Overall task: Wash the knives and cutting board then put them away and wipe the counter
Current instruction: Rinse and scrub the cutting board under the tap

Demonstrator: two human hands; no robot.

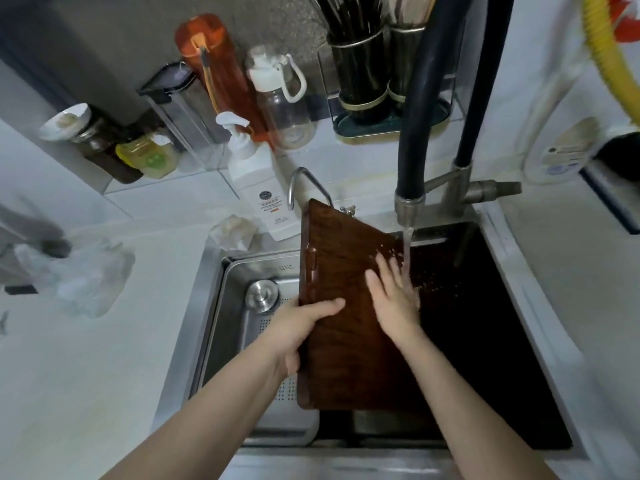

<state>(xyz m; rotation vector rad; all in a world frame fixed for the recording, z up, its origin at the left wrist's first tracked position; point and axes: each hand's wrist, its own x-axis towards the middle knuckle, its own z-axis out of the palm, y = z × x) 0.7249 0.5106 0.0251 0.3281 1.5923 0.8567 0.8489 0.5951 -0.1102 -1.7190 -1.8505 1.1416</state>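
A dark brown wooden cutting board [341, 341] with a metal hanging loop is held tilted over the sink [512, 358]. My left hand [301, 327] grips its left edge, thumb across the top face. My right hand [393, 296] lies flat with straight fingers on the board's wet surface, right where the water stream [407, 251] from the faucet [412, 202] lands. Droplets scatter over the board's upper right part. I see no knives in the sink.
A steel drain tray [256, 341] with a round stopper fills the sink's left side. A white pump bottle [256, 188], bottles and jars line the back wall. A black utensil holder [363, 81] stands behind the faucet. A crumpled cloth [235, 232] and plastic bag [86, 275] lie on the white counter.
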